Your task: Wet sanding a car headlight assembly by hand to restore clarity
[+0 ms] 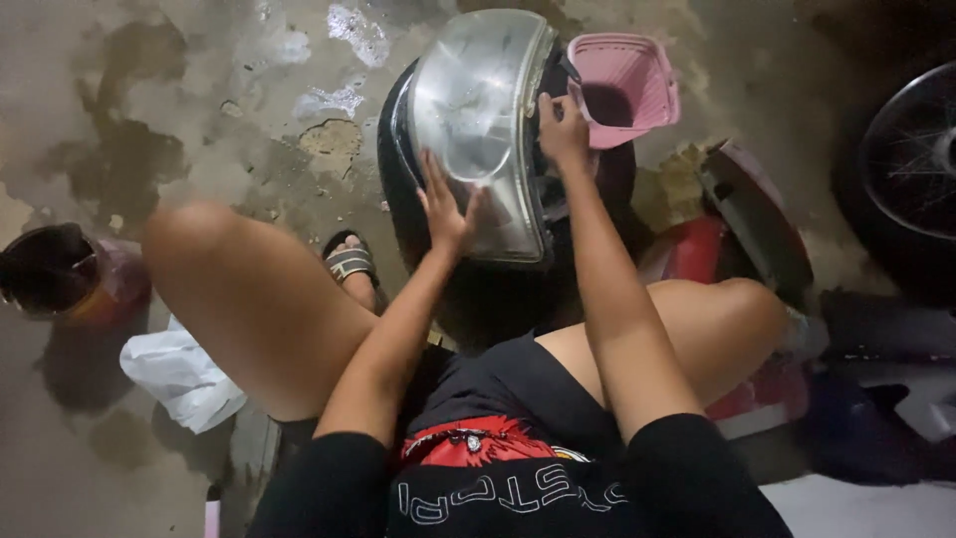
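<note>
A large clear headlight lens in a black motorcycle housing stands upright in front of me, between my knees. My left hand lies flat on the lower face of the lens, fingers spread. My right hand grips the right edge of the headlight housing, next to a pink plastic basket. I sit low, with both bare knees raised on either side.
A dark bucket stands at the left on the wet concrete floor, with a white plastic bag near it. Red motorcycle body panels lie at the right, and a spoked wheel at the far right.
</note>
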